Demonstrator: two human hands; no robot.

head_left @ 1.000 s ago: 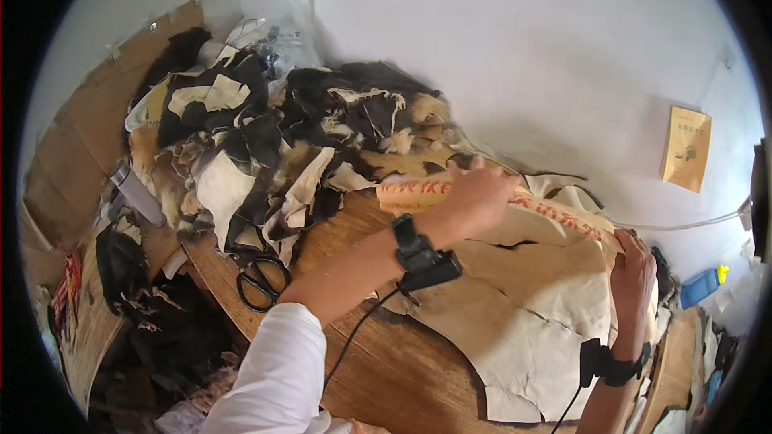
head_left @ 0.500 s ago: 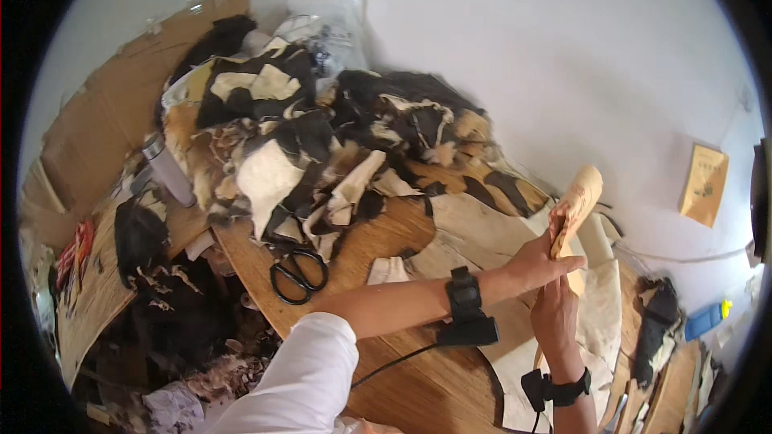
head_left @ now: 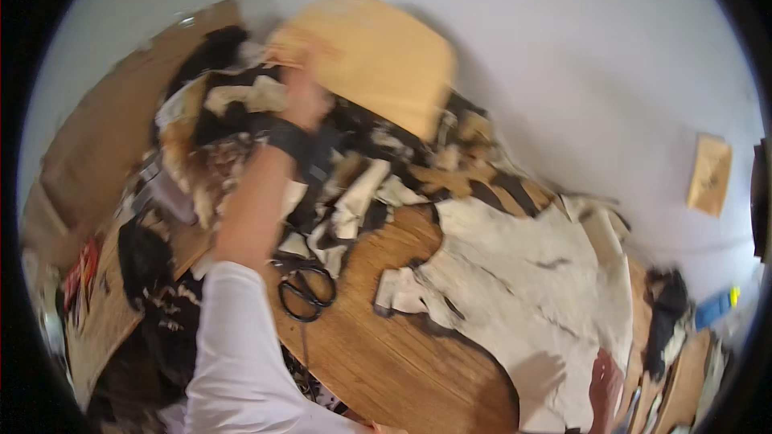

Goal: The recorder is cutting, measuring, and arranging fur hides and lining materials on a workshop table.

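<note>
My left hand (head_left: 307, 100) is smeared by motion, raised over the pile of hide scraps at the far left. Its fingers are closed on one edge of a large tan paper sheet (head_left: 390, 64), which spreads out to the right against the wall. Low at the right, my right hand (head_left: 605, 386) hovers over a pale hide (head_left: 531, 281), its fingers stretched out and holding nothing. The hide lies flat, pale side up, on the wooden table (head_left: 402, 370). Black-handled scissors (head_left: 307, 293) rest by the table's left edge.
Black, white and brown hide scraps (head_left: 350, 193) heap up at the back. A cardboard sheet (head_left: 104, 137) leans on the left wall beside a grey bottle (head_left: 173, 193). A tan paper packet (head_left: 709, 175) hangs on the right wall, above a blue container (head_left: 716, 309).
My left hand has swung the paper from the right side to the far left, and it has opened out from a rolled shape. My right hand has let go and dropped lower right.
</note>
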